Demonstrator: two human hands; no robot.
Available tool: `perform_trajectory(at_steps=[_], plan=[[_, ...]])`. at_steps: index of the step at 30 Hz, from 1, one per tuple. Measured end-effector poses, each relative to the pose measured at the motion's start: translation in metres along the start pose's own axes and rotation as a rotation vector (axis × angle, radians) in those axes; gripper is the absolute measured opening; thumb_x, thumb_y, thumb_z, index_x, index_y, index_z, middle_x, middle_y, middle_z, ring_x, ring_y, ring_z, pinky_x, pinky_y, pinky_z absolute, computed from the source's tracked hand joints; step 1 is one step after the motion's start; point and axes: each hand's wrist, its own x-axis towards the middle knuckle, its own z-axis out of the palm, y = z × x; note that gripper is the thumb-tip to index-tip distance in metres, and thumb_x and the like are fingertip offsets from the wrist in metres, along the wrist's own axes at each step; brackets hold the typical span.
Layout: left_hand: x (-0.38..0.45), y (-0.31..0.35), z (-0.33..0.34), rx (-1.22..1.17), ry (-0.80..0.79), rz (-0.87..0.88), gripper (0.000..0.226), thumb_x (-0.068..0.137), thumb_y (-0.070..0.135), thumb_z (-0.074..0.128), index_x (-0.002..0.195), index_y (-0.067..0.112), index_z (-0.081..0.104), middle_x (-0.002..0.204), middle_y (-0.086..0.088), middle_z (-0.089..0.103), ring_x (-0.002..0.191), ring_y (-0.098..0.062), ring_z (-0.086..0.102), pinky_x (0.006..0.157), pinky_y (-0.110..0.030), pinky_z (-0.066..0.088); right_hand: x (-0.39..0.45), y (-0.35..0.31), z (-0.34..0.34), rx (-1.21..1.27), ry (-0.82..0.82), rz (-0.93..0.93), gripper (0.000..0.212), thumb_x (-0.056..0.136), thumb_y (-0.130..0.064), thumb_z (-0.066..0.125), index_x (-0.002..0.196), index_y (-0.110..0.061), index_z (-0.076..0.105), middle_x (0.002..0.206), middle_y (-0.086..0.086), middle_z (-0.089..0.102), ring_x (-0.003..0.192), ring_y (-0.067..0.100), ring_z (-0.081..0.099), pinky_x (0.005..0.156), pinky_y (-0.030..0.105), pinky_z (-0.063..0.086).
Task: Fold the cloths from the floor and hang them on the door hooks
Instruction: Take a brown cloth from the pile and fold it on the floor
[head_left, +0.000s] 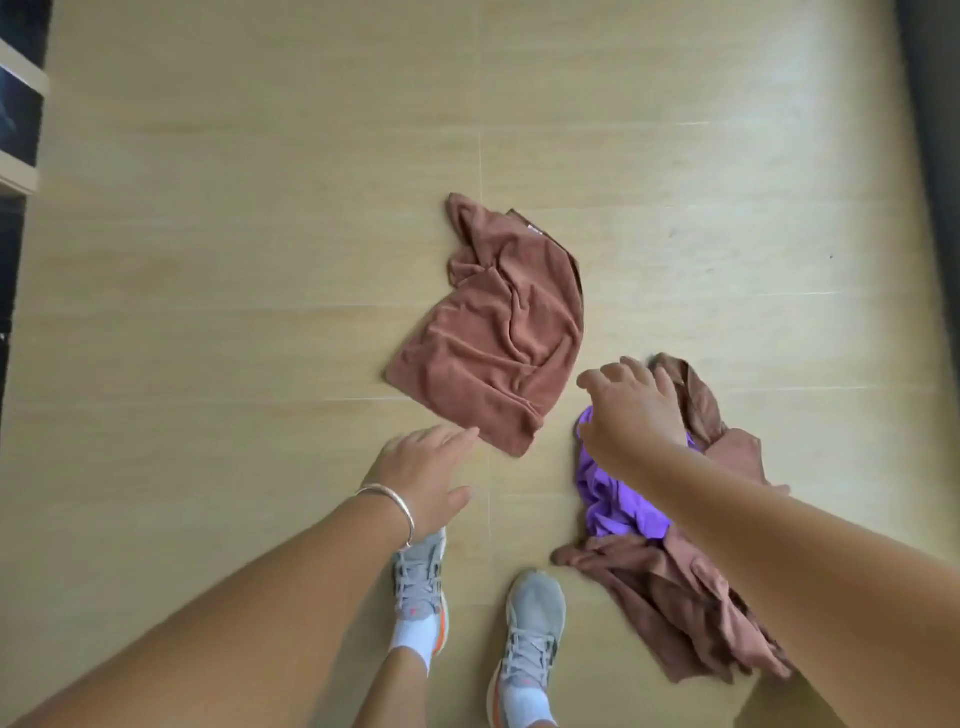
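Head cam showed nothing folded yet: brown towel (498, 332), purple cloth (613, 499) and brown heap (675, 613) lay crumpled on the floor (234, 260), left hand (421, 478) and right hand (634, 410) both spread, empty, reaching down

Floor (260, 260): pale yellow-tan wood-look planks, faint lighter seams. Cloth just beyond the left hand (423, 475): rust-brown towel (493, 338), plain, darker brown edging. Under the right hand (631, 410): bright purple cloth (615, 506), plain. Beside and below it: dull brown cloth (675, 613), plain. Left wrist: silver bangle (392, 506). Near the forearms: grey shoes (532, 623), orange soles, white socks (415, 636).
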Motion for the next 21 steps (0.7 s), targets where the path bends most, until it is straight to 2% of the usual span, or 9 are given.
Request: perform_trajectory(at_steps=[4, 9, 12, 16, 19, 21], plan=[[-0.011, -0.047, 0.055, 0.096, -0.032, -0.119, 0.068, 0.088, 0.043, 0.056, 0.147, 0.032, 0.026, 0.144, 0.006, 0.041, 0.131, -0.018, 0.040, 0.106, -0.035, 0.032, -0.010, -0.025, 0.076, -0.021, -0.066, -0.062, 0.053, 0.090, -0.028, 0.055, 0.139, -0.025, 0.037, 0.143, 0.000, 0.041, 0.142, 0.022, 0.018, 0.117, 0.046, 0.013], [0.020, -0.103, 0.111, 0.155, -0.029, -0.109, 0.069, 0.088, 0.037, 0.057, 0.149, 0.029, 0.025, 0.148, 0.005, 0.039, 0.133, -0.019, 0.039, 0.108, -0.036, 0.030, -0.004, -0.049, 0.168, -0.028, -0.126, -0.116, 0.058, 0.089, -0.025, 0.055, 0.142, -0.023, 0.031, 0.148, -0.001, 0.035, 0.144, 0.022, 0.014, 0.118, 0.047, 0.010], [0.058, -0.133, 0.138, 0.259, 0.019, -0.095, 0.065, 0.090, 0.032, 0.056, 0.148, 0.022, 0.028, 0.148, 0.000, 0.040, 0.133, -0.022, 0.039, 0.108, -0.037, 0.028, 0.019, -0.059, 0.217, -0.055, -0.111, -0.173, 0.063, 0.089, -0.028, 0.055, 0.145, -0.020, 0.028, 0.152, -0.001, 0.029, 0.146, 0.021, 0.012, 0.118, 0.048, 0.009], [0.121, -0.166, 0.169, 0.328, 0.046, -0.053, 0.063, 0.092, 0.015, 0.052, 0.149, 0.013, 0.025, 0.152, -0.005, 0.033, 0.138, -0.024, 0.034, 0.110, -0.035, 0.027, 0.070, -0.071, 0.274, -0.091, -0.087, -0.216, 0.078, 0.089, -0.044, 0.051, 0.152, -0.015, 0.014, 0.160, 0.003, 0.014, 0.148, 0.021, 0.003, 0.118, 0.044, 0.004], [0.170, -0.189, 0.185, 0.363, 0.065, -0.009, 0.063, 0.093, 0.004, 0.045, 0.151, 0.010, 0.019, 0.157, -0.008, 0.023, 0.143, -0.023, 0.024, 0.114, -0.033, 0.020, 0.114, -0.078, 0.308, -0.123, -0.058, -0.259, 0.086, 0.089, -0.051, 0.048, 0.153, -0.009, 0.010, 0.161, 0.009, 0.009, 0.148, 0.023, 0.002, 0.121, 0.041, 0.003], [0.201, -0.203, 0.192, 0.444, 0.080, 0.043, 0.066, 0.093, 0.006, 0.046, 0.151, 0.009, 0.015, 0.159, -0.008, 0.017, 0.146, -0.022, 0.017, 0.118, -0.032, 0.012, 0.138, -0.079, 0.325, -0.204, -0.065, -0.289, 0.086, 0.089, -0.050, 0.043, 0.152, -0.005, 0.007, 0.161, 0.013, 0.006, 0.148, 0.026, 0.002, 0.121, 0.042, 0.005]])
